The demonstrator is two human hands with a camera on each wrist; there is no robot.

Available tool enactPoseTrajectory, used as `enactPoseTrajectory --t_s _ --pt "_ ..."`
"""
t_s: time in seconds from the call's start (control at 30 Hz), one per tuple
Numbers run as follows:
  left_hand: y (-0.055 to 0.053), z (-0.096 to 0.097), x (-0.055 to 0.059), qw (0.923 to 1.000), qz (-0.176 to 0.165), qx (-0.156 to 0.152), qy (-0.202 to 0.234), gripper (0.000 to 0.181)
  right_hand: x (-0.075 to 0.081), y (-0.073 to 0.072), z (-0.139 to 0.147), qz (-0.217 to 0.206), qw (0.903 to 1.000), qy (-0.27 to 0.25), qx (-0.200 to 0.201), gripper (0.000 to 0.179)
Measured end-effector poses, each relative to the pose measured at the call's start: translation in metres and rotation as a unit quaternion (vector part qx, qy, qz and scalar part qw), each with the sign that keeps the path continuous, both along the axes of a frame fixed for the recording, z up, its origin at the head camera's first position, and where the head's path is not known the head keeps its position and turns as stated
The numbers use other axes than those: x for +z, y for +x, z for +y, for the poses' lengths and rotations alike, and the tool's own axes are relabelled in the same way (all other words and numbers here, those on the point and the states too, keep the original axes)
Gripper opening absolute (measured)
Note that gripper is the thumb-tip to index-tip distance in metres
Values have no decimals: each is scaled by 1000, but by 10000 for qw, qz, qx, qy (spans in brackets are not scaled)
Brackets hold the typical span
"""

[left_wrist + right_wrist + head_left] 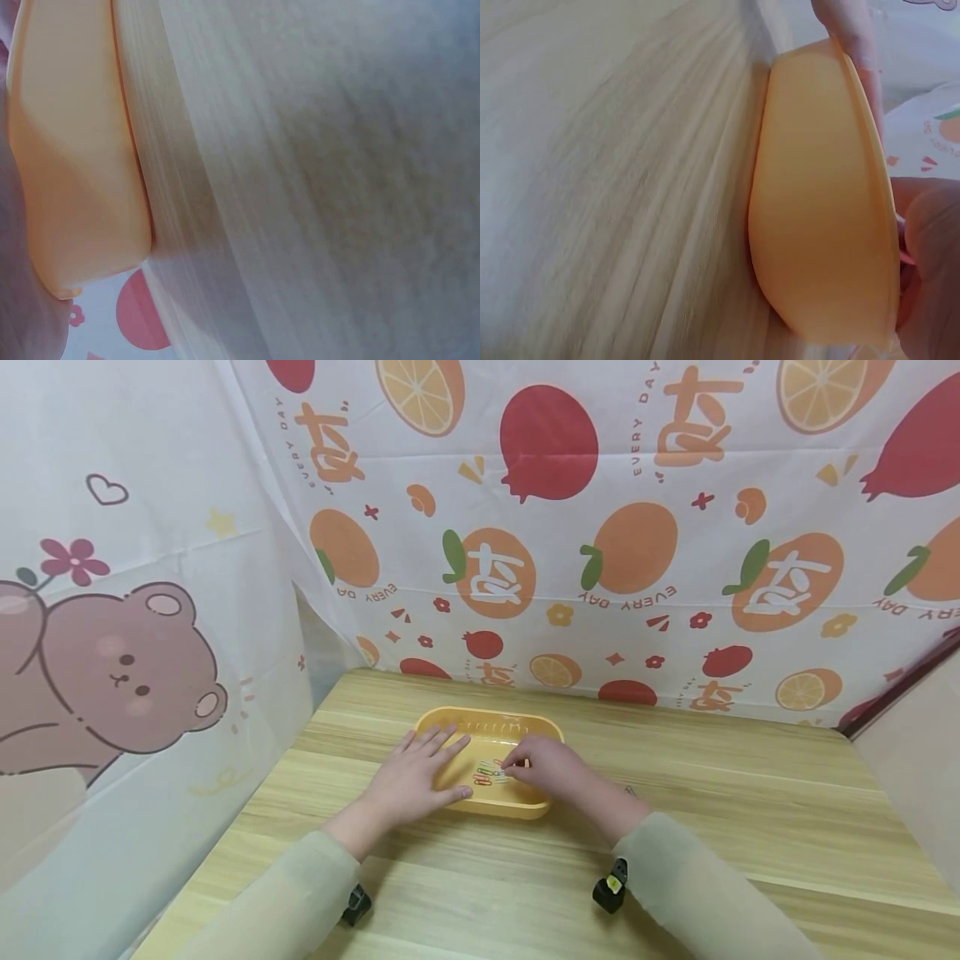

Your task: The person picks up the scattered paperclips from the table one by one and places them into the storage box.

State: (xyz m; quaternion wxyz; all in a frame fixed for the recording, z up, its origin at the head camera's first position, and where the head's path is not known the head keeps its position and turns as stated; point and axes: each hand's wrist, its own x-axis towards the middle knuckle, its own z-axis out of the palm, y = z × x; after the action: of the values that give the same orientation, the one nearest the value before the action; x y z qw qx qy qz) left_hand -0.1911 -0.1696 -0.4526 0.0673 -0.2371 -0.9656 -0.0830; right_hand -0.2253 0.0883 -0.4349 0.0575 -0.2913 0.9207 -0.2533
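- The person's left arm (292,885), sleeved in pale grey-green, reaches forward, wrist (348,831) bare.
- Their bare left hand (416,781) lies palm-down, fingers spread, thumb out sideways.
- The right arm (697,877), sleeved alike, slants inward.
- I see the bare right hand (551,766) bent down, fingertips gathered to the thumb.

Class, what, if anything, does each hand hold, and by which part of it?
The left hand, spread over the tray, holds nothing. The right hand curls its fingers at paper clips; whether they pinch one, and where, cannot be told.
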Motion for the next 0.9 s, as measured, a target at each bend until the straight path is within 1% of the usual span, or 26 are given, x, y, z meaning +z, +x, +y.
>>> enactPoseTrajectory --t_s 0.1,0.2,0.4,0.63,0.9 --pt "0 0 -1 10000 25 -5 39 80 -2 1 -6 -24 9992 396 -85 8" --pt "1 -1 -1 9999 57 -33 85 81 -2 3 -11 48 9971 749 -158 9" --pt "1 -2 -2 9999 119 -70 27 82 -1 6 -18 160 9918 1236 -271 16" --pt "3 -2 -1 9998 100 -49 140 81 -2 7 -23 227 9895 1422 -148 19" --pt "2 -2 -3 9997 167 -71 150 81 -5 6 -28 126 9880 1529 -206 23"
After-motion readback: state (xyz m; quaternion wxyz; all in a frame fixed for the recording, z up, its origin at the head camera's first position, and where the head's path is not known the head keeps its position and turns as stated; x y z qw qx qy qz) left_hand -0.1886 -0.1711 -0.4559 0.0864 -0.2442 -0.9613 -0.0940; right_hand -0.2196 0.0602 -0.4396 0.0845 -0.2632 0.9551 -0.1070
